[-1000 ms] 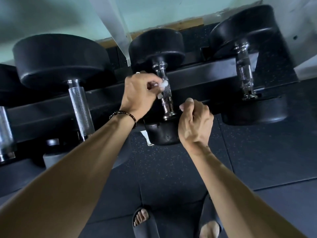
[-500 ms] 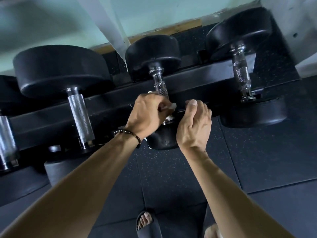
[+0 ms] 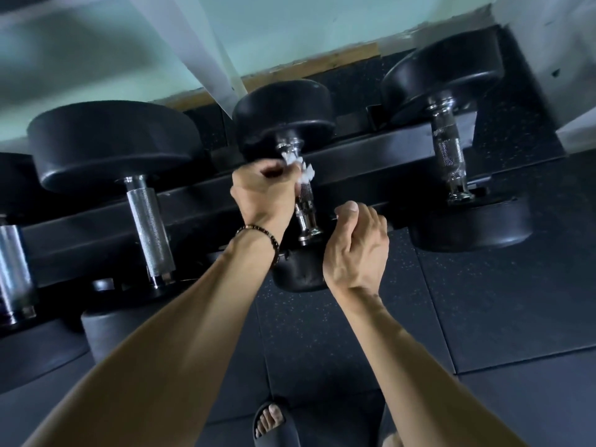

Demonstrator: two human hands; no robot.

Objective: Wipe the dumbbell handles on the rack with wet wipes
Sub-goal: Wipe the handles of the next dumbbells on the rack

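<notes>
up at the top of the middle handle (image 3: 304,204), your left hand (image 3: 263,191) clamps the wipe (image 3: 298,164); twist it round while descending, right hand (image 3: 356,246) curled, holding nothing.

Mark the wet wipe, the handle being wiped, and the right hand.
wet wipe (image 3: 301,167), head view, white bunched part beyond the fingers.
middle dumbbell handle (image 3: 306,212), head view, bare chrome below the wipe.
right hand (image 3: 358,250), head view, back of the hand.
</notes>
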